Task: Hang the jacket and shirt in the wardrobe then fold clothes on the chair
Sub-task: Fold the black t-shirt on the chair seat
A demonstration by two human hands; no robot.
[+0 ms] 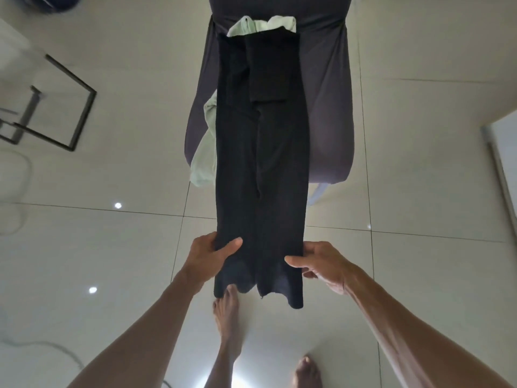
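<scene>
A person stretches a black garment point(260, 163) from the grey chair point(330, 107) toward themselves, the left hand point(212, 254) and right hand point(321, 264) each pinching a side edge near its lower end. The cloth looks soft, light and limp, best held at edges. A pale green garment point(207, 141) lies mostly hidden beneath; the chair's back is cut off.

Dim room, ceiling-light glare on glossy floor point(112, 247), wide-angle edge distortion
</scene>
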